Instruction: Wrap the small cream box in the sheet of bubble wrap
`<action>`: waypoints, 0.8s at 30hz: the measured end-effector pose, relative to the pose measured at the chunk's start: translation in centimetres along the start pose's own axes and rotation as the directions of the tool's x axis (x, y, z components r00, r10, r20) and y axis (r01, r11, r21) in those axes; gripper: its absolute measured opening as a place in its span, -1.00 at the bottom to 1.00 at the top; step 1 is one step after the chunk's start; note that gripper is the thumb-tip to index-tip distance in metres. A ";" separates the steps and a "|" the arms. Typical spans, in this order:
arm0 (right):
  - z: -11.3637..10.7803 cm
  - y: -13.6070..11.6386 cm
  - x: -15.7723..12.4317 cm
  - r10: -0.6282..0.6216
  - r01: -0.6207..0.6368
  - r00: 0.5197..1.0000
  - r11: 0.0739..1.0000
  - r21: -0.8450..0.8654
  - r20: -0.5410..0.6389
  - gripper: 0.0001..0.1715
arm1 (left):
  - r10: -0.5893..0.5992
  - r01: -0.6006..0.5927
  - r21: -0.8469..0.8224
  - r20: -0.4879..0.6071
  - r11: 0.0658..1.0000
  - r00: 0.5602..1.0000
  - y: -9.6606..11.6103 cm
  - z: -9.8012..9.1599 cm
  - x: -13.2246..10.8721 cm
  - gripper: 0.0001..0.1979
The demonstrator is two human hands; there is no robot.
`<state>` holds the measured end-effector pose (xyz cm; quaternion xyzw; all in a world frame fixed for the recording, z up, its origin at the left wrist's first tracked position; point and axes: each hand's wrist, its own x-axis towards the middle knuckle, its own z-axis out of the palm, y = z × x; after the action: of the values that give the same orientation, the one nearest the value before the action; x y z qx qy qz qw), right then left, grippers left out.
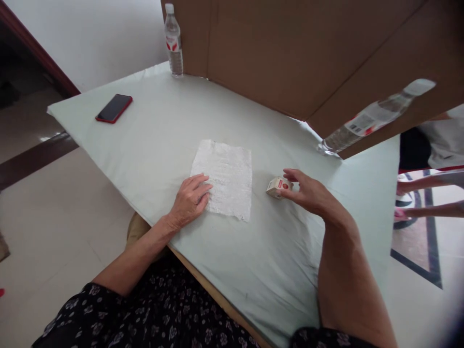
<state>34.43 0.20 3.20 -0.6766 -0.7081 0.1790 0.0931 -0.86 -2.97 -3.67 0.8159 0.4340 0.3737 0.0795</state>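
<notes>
A crinkled, roughly square white sheet lies on the pale cloth-covered table. The left hand rests at its left edge, fingers loosely extended. The right hand arches, thumb and fingers parted, about a small red-printed box; grip unclear.

Soft, fairly bright light leaves faint shadows on the table; the right-hand bottle looks stretched (lens distortion), and the right corners darken and blur.
</notes>
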 end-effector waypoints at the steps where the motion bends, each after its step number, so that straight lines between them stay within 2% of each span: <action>1: 0.0 -0.1 0.0 -0.004 0.005 1.000 1.000 -0.012 0.027 -0.14 | -0.009 0.009 0.013 0.006 1.000 1.000 0.0 0.0 0.0 -0.74; 4: 0.2 -0.6 0.0 -0.059 0.065 0.994 0.996 -0.064 0.093 -0.30 | -0.032 0.030 0.032 0.061 0.999 0.998 0.1 0.1 0.1 -0.65; 6: 0.2 -0.8 0.0 -0.080 0.088 0.993 0.992 -0.085 0.087 -0.45 | -0.057 0.053 0.037 0.112 0.998 0.992 0.1 0.1 0.1 -0.55; 10: -0.1 -2.0 -0.5 -0.121 0.119 0.990 0.992 -0.041 -0.073 -0.49 | -0.114 0.106 0.047 0.219 0.993 0.969 0.4 0.1 0.2 -0.41; 14: 0.7 -6.4 -0.2 -0.302 0.326 0.932 0.941 0.097 -0.198 -0.43 | -0.158 0.142 0.074 0.299 0.987 0.941 0.8 -0.1 0.6 -0.29; 16: 2.1 -9.1 0.5 -0.420 0.437 0.897 0.890 0.127 -0.139 -0.44 | -0.185 0.168 0.081 0.309 0.982 0.933 0.9 -0.2 0.8 -0.20; 19: 4.5 -11.8 2.0 -0.510 0.510 0.860 0.855 0.090 -0.030 -0.50 | -0.213 0.198 0.079 0.312 0.977 0.926 1.0 -0.2 0.9 -0.09; 22: 6.2 -12.2 3.0 -0.542 0.537 0.837 0.841 0.070 0.084 -0.42 | -0.220 0.208 0.072 0.315 0.976 0.923 0.9 -0.1 0.9 -0.05; 24: 6.6 -11.5 3.1 -0.525 0.516 0.848 0.849 0.112 0.075 -0.32 | -0.211 0.200 0.067 0.319 0.978 0.924 0.9 -0.1 0.8 -0.05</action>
<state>21.12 2.16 1.14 -0.4445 -0.8603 0.2124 0.1313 -0.05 -2.89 -2.79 0.8175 0.5041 0.2168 0.1748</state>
